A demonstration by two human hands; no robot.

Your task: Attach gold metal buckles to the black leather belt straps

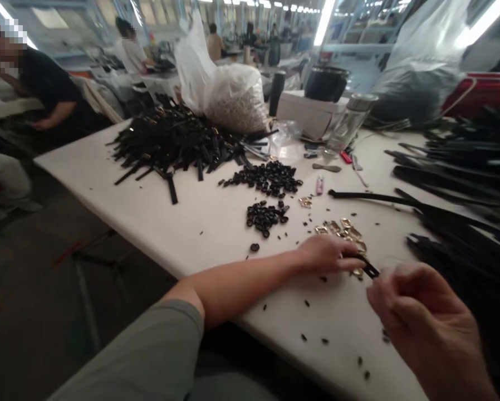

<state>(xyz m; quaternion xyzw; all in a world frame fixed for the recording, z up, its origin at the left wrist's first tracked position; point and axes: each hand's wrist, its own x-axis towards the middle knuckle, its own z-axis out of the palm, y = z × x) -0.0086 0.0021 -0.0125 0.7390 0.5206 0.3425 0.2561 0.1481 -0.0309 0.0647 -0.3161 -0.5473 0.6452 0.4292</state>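
1. A short black strap piece (370, 270) lies low over the near right part of the white table (158, 223), pinched at its left end by the fingers of the left hand (327, 254).
2. The right hand (421, 317), blurred, is just right of the strap; I cannot tell whether it grips.
3. Gold buckles (346, 231) lie just beyond.
4. Farther left sit black rings (266, 214) and a heap of black straps (170, 139).
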